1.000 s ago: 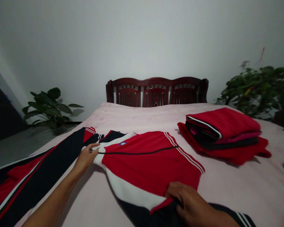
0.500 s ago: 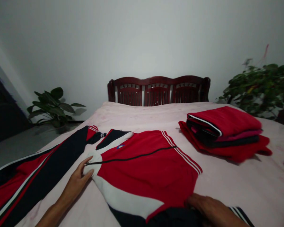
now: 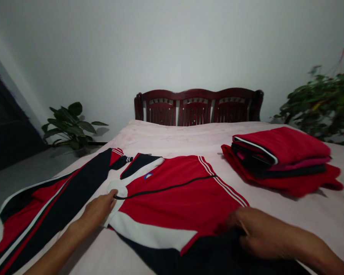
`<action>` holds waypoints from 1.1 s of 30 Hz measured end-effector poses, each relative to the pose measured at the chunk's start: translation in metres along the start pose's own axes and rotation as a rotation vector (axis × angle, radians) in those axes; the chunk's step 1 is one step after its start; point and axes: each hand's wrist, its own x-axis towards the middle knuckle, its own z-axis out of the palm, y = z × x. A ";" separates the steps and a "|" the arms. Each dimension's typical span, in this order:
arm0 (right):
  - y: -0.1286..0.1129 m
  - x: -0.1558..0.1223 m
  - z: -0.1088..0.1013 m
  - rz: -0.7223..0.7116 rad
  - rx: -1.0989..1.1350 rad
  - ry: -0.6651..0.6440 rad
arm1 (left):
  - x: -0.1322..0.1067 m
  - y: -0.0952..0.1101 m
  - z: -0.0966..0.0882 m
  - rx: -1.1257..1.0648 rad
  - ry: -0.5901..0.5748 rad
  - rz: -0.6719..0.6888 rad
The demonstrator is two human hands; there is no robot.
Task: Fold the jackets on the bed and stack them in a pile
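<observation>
A red, white and navy zip-up track jacket (image 3: 172, 206) lies flat with its collar to the left and its striped hem to the right. My left hand (image 3: 101, 208) is closed on the white collar at the top end of the black zipper. My right hand (image 3: 254, 231), somewhat blurred, grips the jacket's dark sleeve near the lower hem corner; the fingertips are partly hidden. Left of the jacket, a pair of navy and red track pants (image 3: 83, 187) with white stripes stretches out, its near end running out of view.
Everything rests on a bed with a pale pink sheet (image 3: 177, 141). A stack of folded red and dark clothes (image 3: 286, 164) sits at the right. Behind stands a dark wooden headboard (image 3: 199, 107). Potted plants (image 3: 71, 124) flank the bed on both sides.
My right hand has moved up and away from me, bringing the dark sleeve toward the hem. My left fingers have closed tighter on the collar. The view has shifted slightly.
</observation>
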 end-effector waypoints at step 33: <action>0.044 0.033 0.053 0.126 -0.065 0.293 | -0.035 0.028 -0.011 -0.390 -0.009 0.125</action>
